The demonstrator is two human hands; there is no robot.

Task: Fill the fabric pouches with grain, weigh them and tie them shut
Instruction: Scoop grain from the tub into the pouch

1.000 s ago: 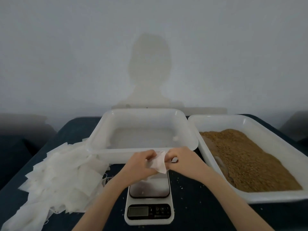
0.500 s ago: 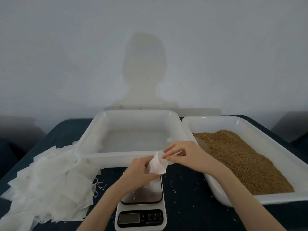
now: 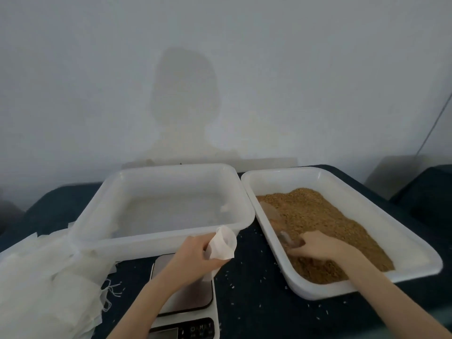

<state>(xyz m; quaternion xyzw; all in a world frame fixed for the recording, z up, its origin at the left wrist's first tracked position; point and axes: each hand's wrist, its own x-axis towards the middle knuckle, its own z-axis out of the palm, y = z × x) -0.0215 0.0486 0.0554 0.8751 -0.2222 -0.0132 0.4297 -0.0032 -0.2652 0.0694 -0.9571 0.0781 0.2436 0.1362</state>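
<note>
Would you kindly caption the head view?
Left hand holds open white fabric pouch; right hand grips scoop in brown grain.

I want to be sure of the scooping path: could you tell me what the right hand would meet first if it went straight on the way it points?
Probably the scoop lying in the grain; the right hand reaches leftward, its fingertips at it already.

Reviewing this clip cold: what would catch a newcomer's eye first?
The white tray heaped with brown grain on the right, where the right hand grips a scoop. Beside it, the left hand holds an open fabric pouch above the scale.
</note>
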